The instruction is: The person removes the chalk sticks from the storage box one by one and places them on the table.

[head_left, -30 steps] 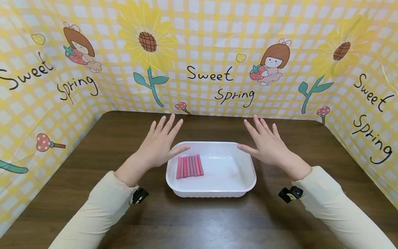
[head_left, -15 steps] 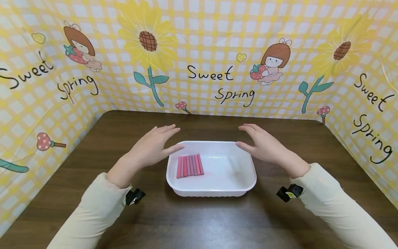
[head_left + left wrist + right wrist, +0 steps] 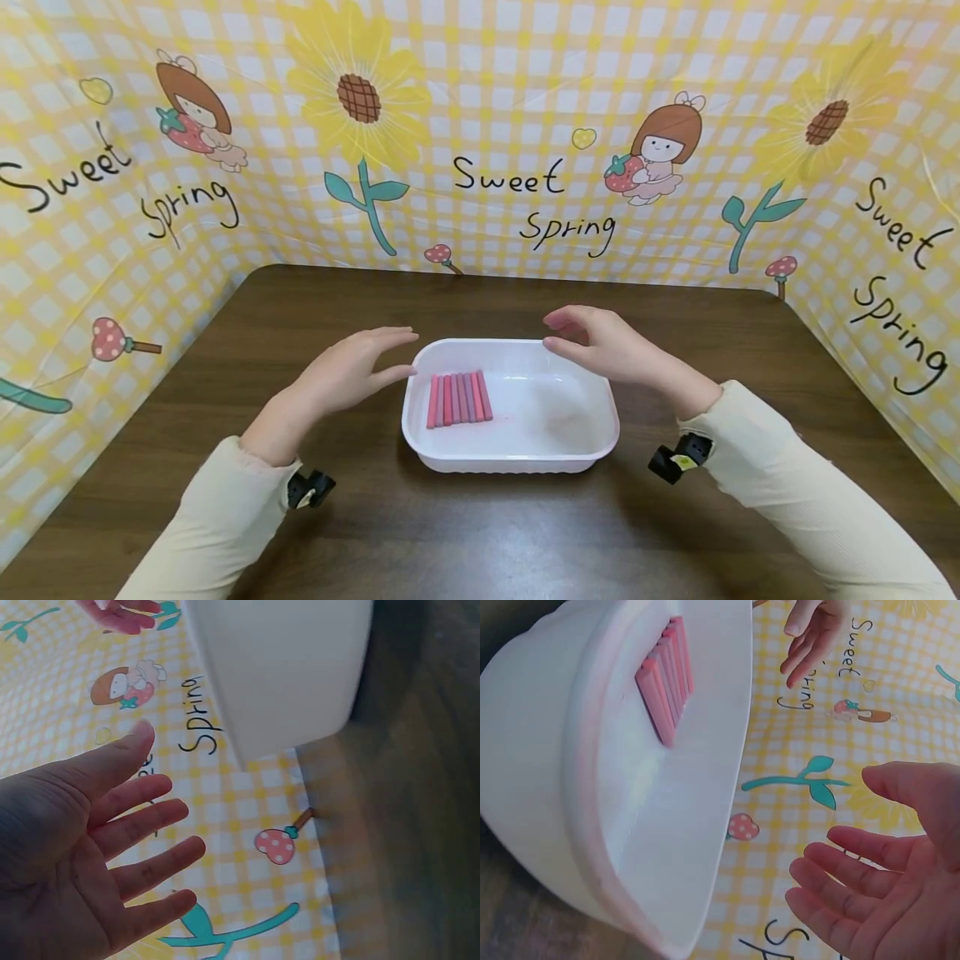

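Note:
A white rectangular tray (image 3: 517, 461) stands on the table in the head view. In its left part, several slim pink and mauve sticks (image 3: 447, 402) that look like chalk lie side by side in a row. My left hand (image 3: 333, 375) hovers at the tray's left side, its fingertips near the rim. The left wrist view shows its fingers spread and relaxed, holding nothing. My right hand (image 3: 611, 343) is over the tray's far right corner, thumb apart from the gently bent fingers. Nothing lies in its palm in the right wrist view, where the sticks' ends show clearly.
The brown wooden table (image 3: 480, 533) runs all round the tray. A yellow checked cloth (image 3: 517, 100) with printed flowers and lettering rises behind the table and along both sides. Each sleeve cuff carries a small black camera (image 3: 311, 489). Faint pink dust marks the tray floor.
Both hands have come down from a raised, spread pose. The left has drawn back a little to the left, and the right has moved inward to the left. Tray and sticks stay put.

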Action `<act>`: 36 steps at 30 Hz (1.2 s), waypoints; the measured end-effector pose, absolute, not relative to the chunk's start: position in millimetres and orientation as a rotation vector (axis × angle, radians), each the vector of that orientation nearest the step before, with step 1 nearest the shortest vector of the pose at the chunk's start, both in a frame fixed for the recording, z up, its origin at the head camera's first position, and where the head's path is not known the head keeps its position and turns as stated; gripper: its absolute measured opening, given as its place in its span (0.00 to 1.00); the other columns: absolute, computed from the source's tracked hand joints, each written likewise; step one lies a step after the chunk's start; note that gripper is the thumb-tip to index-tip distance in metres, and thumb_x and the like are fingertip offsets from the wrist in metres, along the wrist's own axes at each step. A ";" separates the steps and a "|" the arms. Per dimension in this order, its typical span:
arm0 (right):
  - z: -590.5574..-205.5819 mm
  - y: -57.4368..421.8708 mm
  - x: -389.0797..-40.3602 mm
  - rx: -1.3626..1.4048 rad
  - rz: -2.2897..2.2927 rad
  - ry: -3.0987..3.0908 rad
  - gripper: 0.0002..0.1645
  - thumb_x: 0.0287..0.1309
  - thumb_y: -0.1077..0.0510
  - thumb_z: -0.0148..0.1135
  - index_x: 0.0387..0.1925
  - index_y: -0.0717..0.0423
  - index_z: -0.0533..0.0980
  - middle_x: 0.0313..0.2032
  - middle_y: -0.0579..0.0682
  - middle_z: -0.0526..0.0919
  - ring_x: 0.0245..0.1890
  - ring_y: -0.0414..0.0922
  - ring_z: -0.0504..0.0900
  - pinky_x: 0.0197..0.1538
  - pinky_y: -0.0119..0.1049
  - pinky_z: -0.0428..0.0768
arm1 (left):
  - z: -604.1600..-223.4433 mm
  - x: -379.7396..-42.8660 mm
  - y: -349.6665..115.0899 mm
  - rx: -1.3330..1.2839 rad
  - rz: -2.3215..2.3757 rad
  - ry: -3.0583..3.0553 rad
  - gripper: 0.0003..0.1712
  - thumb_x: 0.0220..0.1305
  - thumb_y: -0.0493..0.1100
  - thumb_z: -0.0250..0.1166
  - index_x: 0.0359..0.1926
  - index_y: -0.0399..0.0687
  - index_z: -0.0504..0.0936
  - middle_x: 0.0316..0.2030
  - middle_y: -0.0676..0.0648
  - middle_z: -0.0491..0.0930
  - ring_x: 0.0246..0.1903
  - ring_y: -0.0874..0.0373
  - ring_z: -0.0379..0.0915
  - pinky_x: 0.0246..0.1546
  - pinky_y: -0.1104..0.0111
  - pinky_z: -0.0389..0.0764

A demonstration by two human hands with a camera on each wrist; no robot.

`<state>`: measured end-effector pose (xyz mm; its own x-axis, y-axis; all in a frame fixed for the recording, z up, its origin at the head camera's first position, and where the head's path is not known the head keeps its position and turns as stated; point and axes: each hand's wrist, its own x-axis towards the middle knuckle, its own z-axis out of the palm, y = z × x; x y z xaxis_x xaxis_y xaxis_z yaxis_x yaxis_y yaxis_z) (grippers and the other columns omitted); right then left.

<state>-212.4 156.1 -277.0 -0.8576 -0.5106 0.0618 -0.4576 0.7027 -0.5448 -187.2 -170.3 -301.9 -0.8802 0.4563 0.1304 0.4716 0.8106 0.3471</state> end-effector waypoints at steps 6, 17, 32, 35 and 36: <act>-280.5 146.2 -217.9 -0.796 -0.895 2.715 0.23 0.62 0.51 0.57 0.54 0.60 0.73 0.51 0.56 0.80 0.50 0.50 0.80 0.55 0.46 0.78 | -312.7 -187.2 -174.5 -0.786 -0.627 -2.964 0.30 0.62 0.49 0.62 0.62 0.41 0.70 0.63 0.38 0.69 0.63 0.41 0.64 0.62 0.47 0.67; -287.0 132.7 -231.4 -0.740 -0.871 2.616 0.22 0.62 0.50 0.56 0.53 0.59 0.74 0.50 0.54 0.81 0.50 0.49 0.78 0.54 0.44 0.79 | -326.0 -188.6 -177.8 -0.880 -0.673 -2.995 0.33 0.62 0.50 0.62 0.64 0.40 0.67 0.66 0.38 0.65 0.66 0.41 0.61 0.64 0.48 0.64; -291.7 108.6 -251.3 -0.554 -0.969 2.361 0.23 0.63 0.48 0.55 0.54 0.58 0.73 0.53 0.59 0.79 0.52 0.53 0.79 0.53 0.41 0.81 | -328.1 -189.7 -176.4 -0.907 -0.650 -3.060 0.33 0.63 0.52 0.60 0.65 0.40 0.67 0.66 0.42 0.64 0.66 0.42 0.60 0.64 0.48 0.65; -292.1 102.1 -255.2 -0.524 -0.962 2.332 0.25 0.64 0.48 0.55 0.55 0.60 0.73 0.53 0.60 0.79 0.51 0.51 0.80 0.52 0.39 0.81 | -326.9 -190.3 -176.4 -0.915 -0.642 -3.064 0.33 0.63 0.52 0.60 0.65 0.41 0.67 0.66 0.42 0.65 0.65 0.42 0.61 0.63 0.48 0.66; -292.6 100.2 -256.5 -0.512 -0.957 2.324 0.25 0.64 0.48 0.54 0.55 0.61 0.73 0.52 0.60 0.79 0.50 0.50 0.81 0.51 0.38 0.82 | -326.5 -190.6 -176.4 -0.918 -0.641 -3.064 0.33 0.63 0.53 0.60 0.64 0.41 0.67 0.66 0.42 0.65 0.65 0.42 0.61 0.63 0.48 0.66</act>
<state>-256.5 100.2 -292.6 -0.7652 -0.5360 -0.3567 -0.1293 0.6706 -0.7304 -190.6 -176.4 -326.5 -0.8349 0.5504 -0.0032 0.5029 0.7652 0.4018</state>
